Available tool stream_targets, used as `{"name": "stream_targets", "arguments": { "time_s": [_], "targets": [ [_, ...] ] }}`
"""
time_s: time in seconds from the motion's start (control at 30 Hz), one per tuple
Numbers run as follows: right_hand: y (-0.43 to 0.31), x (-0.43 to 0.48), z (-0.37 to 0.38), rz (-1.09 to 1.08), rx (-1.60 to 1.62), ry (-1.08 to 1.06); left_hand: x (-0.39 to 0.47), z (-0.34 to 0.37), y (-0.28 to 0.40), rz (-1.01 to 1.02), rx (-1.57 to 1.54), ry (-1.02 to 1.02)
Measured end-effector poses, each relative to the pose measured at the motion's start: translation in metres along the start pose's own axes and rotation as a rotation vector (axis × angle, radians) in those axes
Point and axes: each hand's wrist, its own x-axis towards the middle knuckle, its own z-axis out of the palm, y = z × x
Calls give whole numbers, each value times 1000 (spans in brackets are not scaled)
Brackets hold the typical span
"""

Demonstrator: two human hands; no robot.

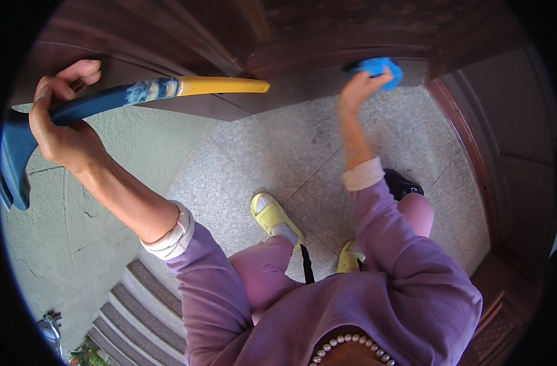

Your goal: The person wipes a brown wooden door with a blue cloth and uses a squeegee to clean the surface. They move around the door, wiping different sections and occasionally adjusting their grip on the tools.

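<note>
At the upper left, my left hand point(70, 132) is curled around a long curved bar point(104, 100), dark blue with a yellow end. Clear tape wraps the bar where the colours meet. On the far left the bar joins a bent blue piece point(13, 155), cut off by the picture's rim, so the whole object cannot be told. My right hand point(363, 87), slightly blurred, grips a bright blue cloth point(384, 71). The cloth is at the lower edge of a dark brown panelled door point(301, 55); whether it touches the door cannot be told.
Grey stone floor point(242, 155) bears my yellow slippers point(274, 215). A reddish door frame point(466, 132) runs down the right. Beside my right knee is a black object point(399, 183). Steps point(136, 311) descend at lower left, near a plant point(88, 354) and a metal object point(54, 331).
</note>
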Motion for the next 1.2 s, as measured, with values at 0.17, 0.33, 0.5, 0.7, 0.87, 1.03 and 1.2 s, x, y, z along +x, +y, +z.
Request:
{"name": "stream_targets", "arguments": {
  "time_s": [0.17,0.33,0.5,0.7,0.87,1.03,1.2],
  "targets": [
    [24,-148,18,-134,-247,-470,4,-1,-4,99,52,-72],
    [34,-146,-2,-50,-289,-745,2,3,-5,103,64,-21],
    [12,-23,-12,-274,-127,-218,2,6,-4,128,84,13],
    [93,3,-9,104,-133,246,2,8,0,138,68,19],
    [144,-130,31,846,87,298,3,2,-7,140,165,119],
    [104,-229,88,1341,468,216,27,-29,-20,166,23,-117],
    [77,-275,124,1733,726,141,16,-27,-34,180,5,-24]
  ]
}}
